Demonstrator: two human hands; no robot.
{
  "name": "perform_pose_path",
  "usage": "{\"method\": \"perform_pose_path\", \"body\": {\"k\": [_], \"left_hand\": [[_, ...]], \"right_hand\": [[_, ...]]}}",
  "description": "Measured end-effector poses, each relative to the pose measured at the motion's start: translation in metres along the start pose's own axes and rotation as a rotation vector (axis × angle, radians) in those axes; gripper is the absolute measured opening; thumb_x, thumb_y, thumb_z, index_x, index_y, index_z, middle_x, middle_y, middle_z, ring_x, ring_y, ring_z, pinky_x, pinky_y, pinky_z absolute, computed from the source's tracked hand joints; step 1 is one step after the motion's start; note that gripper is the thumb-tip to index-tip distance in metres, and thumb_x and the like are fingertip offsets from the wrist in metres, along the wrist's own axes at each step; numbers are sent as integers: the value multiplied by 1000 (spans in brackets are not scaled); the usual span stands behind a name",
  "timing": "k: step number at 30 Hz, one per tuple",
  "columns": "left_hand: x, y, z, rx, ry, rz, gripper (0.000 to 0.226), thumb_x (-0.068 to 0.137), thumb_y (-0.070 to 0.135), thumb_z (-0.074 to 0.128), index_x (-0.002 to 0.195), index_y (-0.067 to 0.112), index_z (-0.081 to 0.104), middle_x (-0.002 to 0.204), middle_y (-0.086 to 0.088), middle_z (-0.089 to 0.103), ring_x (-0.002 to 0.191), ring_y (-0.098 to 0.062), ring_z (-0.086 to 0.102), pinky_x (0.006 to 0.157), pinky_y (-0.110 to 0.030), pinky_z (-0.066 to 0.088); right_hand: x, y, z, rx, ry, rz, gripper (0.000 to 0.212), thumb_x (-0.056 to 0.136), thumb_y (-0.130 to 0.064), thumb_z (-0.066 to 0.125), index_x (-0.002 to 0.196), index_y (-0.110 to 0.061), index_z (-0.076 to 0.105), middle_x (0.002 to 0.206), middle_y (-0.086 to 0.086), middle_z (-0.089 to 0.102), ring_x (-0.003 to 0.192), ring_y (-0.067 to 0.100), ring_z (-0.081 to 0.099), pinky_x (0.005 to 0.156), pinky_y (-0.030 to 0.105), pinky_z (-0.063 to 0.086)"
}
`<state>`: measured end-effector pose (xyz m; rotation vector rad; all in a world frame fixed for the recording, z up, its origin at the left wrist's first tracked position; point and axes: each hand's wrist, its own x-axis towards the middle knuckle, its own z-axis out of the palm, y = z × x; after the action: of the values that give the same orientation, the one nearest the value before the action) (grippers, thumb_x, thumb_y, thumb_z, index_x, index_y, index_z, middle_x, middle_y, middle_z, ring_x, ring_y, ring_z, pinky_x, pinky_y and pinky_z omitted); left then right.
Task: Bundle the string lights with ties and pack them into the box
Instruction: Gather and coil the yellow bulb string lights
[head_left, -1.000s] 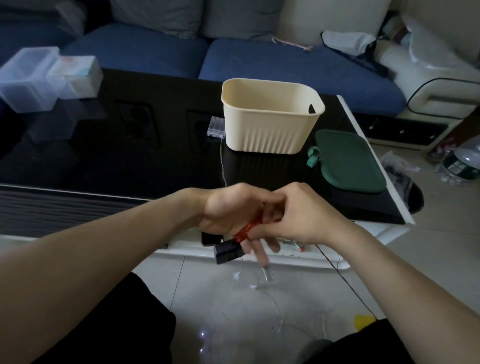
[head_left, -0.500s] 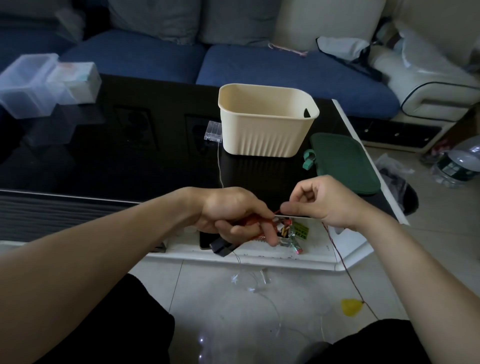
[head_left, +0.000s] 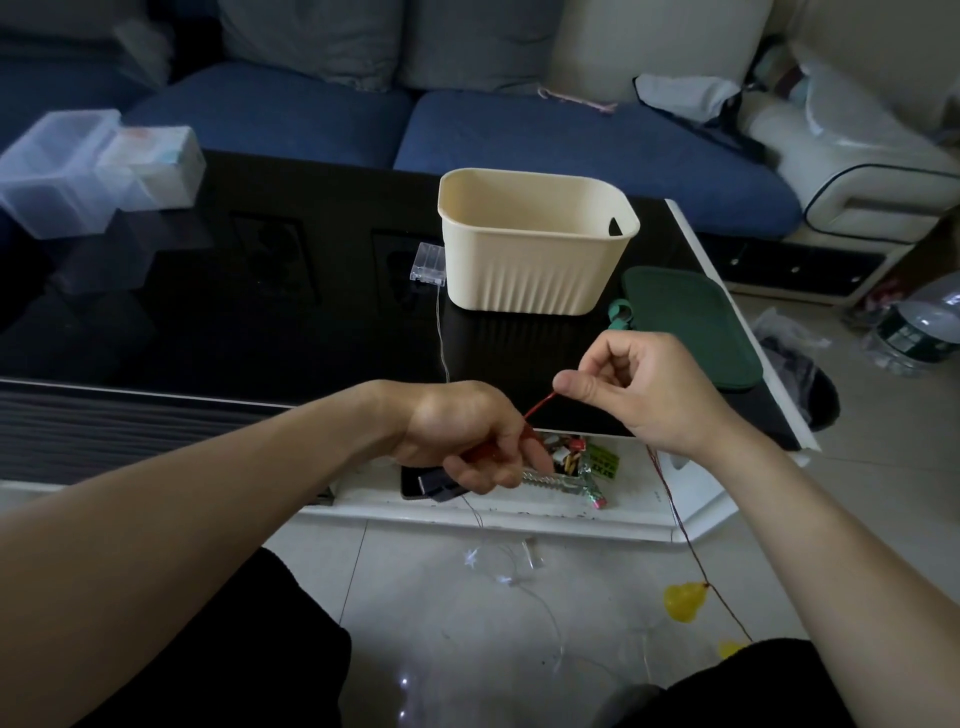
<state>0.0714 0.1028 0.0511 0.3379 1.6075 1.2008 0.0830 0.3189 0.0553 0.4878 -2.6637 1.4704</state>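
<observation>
String lights (head_left: 511, 574) lie loose on the tiled floor by the person's knees, their thin wire rising toward the left hand (head_left: 470, 441), whose curled fingers grip part of the strand together with a red tie (head_left: 537, 408). Right hand (head_left: 641, 387), just beyond and slightly higher, pinches the tie's far end between thumb and forefinger, the tie stretched between both hands. Farther back on the black table (head_left: 234, 322) stand a clear battery case (head_left: 428, 263), the open cream box (head_left: 535, 241) and, to its right, a green lid (head_left: 691, 327).
</observation>
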Motion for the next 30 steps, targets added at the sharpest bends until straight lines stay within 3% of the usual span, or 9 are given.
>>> {"method": "perform_pose_path", "body": {"k": [4,7,9,13,16,19,21,26,30], "left_hand": [[0,0,-4,-59,-20,78,44,79,1,32,110,-9,61,62,-9,49,37,-13,34,36,-24,20],[-3,3,-9,-182,-109,165,37,71,6,35,91,-2,65,47,-4,39,33,-11,27,37,-23,17],[-4,5,-11,-319,-122,199,37,78,9,31,90,-2,65,41,1,32,30,-8,23,35,-20,16],[-5,10,-11,-497,59,291,44,81,21,39,109,-3,62,44,5,29,34,-8,21,41,-25,8],[-4,13,-13,-531,278,385,46,83,22,46,120,-2,56,55,1,38,39,-11,29,45,-25,15],[1,15,-14,-607,416,431,42,104,38,32,119,2,46,65,-3,51,46,-13,39,44,-23,30],[4,15,-15,-661,471,430,47,105,46,24,116,4,42,69,-5,54,48,-14,40,44,-23,32],[8,14,-11,-672,687,477,29,106,17,31,117,-3,49,65,-5,50,44,-13,35,45,-24,27],[8,15,-4,-653,727,560,29,108,13,30,118,-7,48,66,-6,60,45,-14,48,46,-24,41]], "right_hand": [[1,4,-2,-27,-2,36,37,71,-51,76,72,-15,67,61,-2,59,56,4,49,54,15,40],[1,7,-3,-42,-119,123,39,73,-53,73,75,-15,69,61,-3,64,56,6,54,56,17,43],[0,7,-4,-20,-205,181,37,80,-51,69,77,-15,69,58,-3,63,53,7,54,54,18,44],[-1,14,-5,-62,-354,327,40,97,-46,56,84,-10,69,60,-2,64,56,13,61,59,24,50],[-3,20,-2,-54,-426,413,38,105,-33,47,89,-6,67,65,1,64,61,17,64,63,27,53],[-4,21,5,-65,-435,424,32,108,-23,43,95,-7,67,67,1,64,62,16,64,61,24,50],[-5,19,9,-90,-457,428,30,108,-22,43,96,-10,68,66,-1,63,61,14,62,61,24,48],[-3,7,18,-204,-521,403,24,107,-21,44,102,-19,67,72,-3,63,62,10,57,64,27,49],[-8,-8,34,-310,-654,389,29,106,-21,39,125,-28,60,84,-5,67,68,7,62,65,24,50]]}}
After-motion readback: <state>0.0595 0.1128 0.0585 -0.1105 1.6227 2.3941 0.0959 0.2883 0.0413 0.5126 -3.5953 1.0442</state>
